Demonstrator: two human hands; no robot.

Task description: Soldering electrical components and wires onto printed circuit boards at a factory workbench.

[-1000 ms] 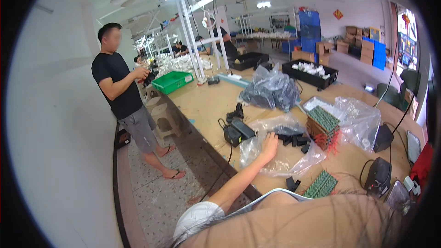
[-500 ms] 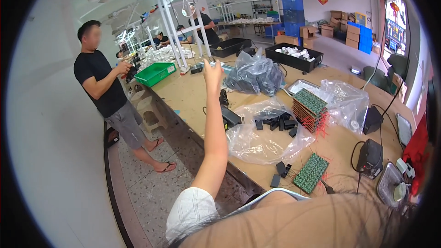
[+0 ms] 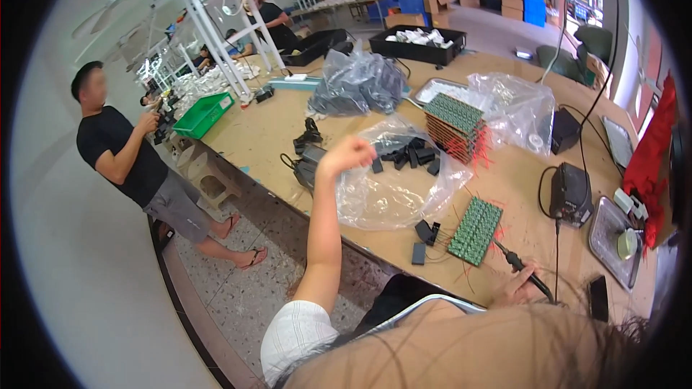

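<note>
My left hand (image 3: 347, 155) is raised in a loose fist above the near edge of a clear plastic bag (image 3: 389, 198) that holds several small black parts (image 3: 412, 155); nothing shows between its fingers. My right hand (image 3: 513, 289) rests on the wooden table (image 3: 267, 130) near my body, gripping the black handle of a soldering iron (image 3: 520, 268). The iron's tip points toward a green circuit board panel (image 3: 476, 229) with red leads. Two loose black parts (image 3: 422, 239) lie just left of that panel.
A stack of green boards with red wires (image 3: 454, 126) stands behind the bag, a soldering station (image 3: 569, 191) to its right. A grey bag (image 3: 357, 83), a green crate (image 3: 202, 115) and a black tray (image 3: 418, 43) lie farther back. A person in a black shirt (image 3: 122, 155) stands left of the table.
My left hand left the plastic bag, rose high toward the far end of the table, and has now come back down over the bag with its fingers closed.
</note>
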